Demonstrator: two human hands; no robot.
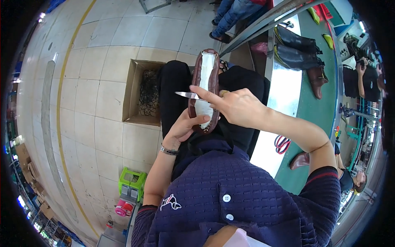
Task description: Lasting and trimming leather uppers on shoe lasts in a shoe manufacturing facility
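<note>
A brown leather shoe upper (214,78) lies bottom side up over my lap, its edge folded in around a long white underside (207,66). My left hand (183,126) is closed around its near end, the thumb pressing on the white part. In my right hand (240,106) is a knife; its pointed metal blade (187,95) reaches left across the upper, and my fingers hide its handle. The right index finger stretches along above the blade. Whether the blade touches the leather I cannot tell.
An open cardboard box (129,96) with dark stringy scraps stands left of my legs. On the right, a green-topped workbench (298,173) carries black boots (294,55), a brown boot (317,81) and red-handled scissors (282,144). A green plastic stool (132,181) is at lower left. Other people are nearby.
</note>
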